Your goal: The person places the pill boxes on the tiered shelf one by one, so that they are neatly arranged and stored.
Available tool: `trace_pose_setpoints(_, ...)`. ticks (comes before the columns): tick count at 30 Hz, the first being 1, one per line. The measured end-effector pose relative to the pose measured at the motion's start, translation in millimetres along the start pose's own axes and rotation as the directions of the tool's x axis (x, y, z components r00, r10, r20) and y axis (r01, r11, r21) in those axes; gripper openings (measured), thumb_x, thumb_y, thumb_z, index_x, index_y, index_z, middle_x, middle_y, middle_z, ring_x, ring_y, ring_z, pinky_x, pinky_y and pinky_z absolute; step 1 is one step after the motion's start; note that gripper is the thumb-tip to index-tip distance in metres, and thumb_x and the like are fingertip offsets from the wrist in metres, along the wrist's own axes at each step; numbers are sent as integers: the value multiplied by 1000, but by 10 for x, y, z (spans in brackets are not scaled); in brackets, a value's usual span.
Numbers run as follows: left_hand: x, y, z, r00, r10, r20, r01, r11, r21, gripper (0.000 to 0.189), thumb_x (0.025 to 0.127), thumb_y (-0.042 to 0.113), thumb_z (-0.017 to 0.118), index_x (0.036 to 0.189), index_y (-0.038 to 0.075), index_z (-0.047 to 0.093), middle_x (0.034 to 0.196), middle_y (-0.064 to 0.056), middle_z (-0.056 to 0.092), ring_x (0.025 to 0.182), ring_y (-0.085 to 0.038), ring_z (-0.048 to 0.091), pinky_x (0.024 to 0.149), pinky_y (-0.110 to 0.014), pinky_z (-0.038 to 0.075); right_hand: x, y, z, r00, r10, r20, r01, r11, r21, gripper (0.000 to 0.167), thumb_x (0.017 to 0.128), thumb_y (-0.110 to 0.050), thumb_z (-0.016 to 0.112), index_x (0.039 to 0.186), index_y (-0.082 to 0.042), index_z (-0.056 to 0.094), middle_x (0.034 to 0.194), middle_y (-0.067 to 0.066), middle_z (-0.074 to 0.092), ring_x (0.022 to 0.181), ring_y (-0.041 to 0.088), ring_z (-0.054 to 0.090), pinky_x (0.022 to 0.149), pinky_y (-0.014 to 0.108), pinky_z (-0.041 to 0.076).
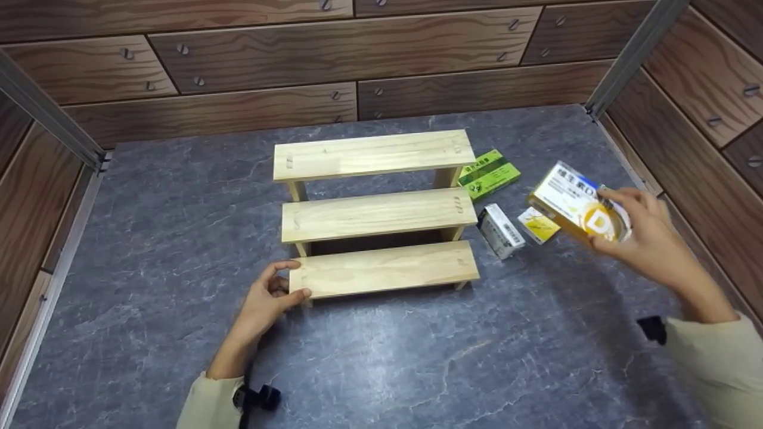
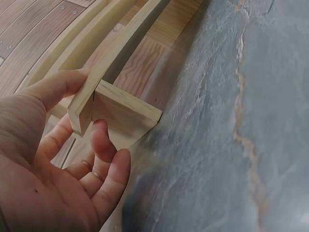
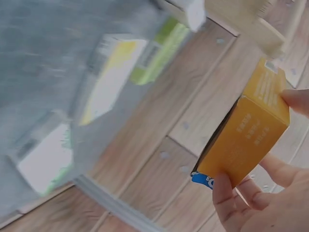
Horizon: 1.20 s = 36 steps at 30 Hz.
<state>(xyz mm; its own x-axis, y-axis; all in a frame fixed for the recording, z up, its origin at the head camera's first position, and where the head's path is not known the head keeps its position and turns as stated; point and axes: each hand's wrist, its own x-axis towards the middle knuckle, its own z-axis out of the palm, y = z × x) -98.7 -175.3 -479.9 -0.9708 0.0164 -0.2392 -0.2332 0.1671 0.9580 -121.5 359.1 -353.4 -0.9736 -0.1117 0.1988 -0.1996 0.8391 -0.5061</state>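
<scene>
A pale sleeve leads to the right hand pinching an orange-and-white box, seemingly a carry whose next move needs steadiness, the left hand gripping the rack between them.

the left arm reaches forward from the bottom edge of the head view, in a pale sleeve that ends near the wrist. the left hand pinches between thumb and index finger, its other fingers loosely curled. the right arm, also pale-sleeved, slants inward from the lower right, and the right hand, held in the air, grips between thumb and fingers.
</scene>
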Motion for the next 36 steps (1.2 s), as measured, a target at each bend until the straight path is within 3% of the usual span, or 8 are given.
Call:
trace_pose_setpoints(4,10,-29,-19,1000,-2,11,2,1000,-8,50,79,6,78,124,11,57,75,-4,61,56,-11,49,52,-23,39,240,-209,-48,998,-68,-15,68,998,16,73,69,0,74,137,4,46,134,34,36,121,50,29,89,70,26)
trace_pose_setpoints(11,-2,-26,-40,1000,-6,14,6,1000,9,50,79,9,79,125,14,57,75,-5,64,58,-13,53,55,-24,42,632,-590,-77,994,-111,3,111,993,48,71,70,0,71,138,0,49,137,29,38,124,43,30,91,56,26)
trace_pose_setpoints(21,2,-31,-25,1000,-28,14,28,999,-15,52,78,7,79,125,13,58,76,-6,64,63,-19,61,59,-26,49,1112,-1063,3,984,-156,88,148,984,100,66,75,-1,68,138,-3,50,141,22,38,126,38,30,97,60,30)
trace_pose_setpoints(27,-3,-44,-32,999,-41,15,42,998,-39,52,78,6,79,125,12,58,78,-8,64,64,-20,63,59,-26,50,1324,-1224,76,969,-194,154,176,977,121,66,78,-4,67,141,-7,47,146,20,35,131,39,28,104,67,28)
trace_pose_setpoints(36,-2,-58,-37,998,-44,39,46,997,-56,55,80,8,78,130,11,55,81,-8,65,68,-21,66,64,-28,54,1540,-1345,197,945,-265,192,245,962,119,66,75,-1,64,140,-8,50,145,17,38,133,36,29,108,62,26)
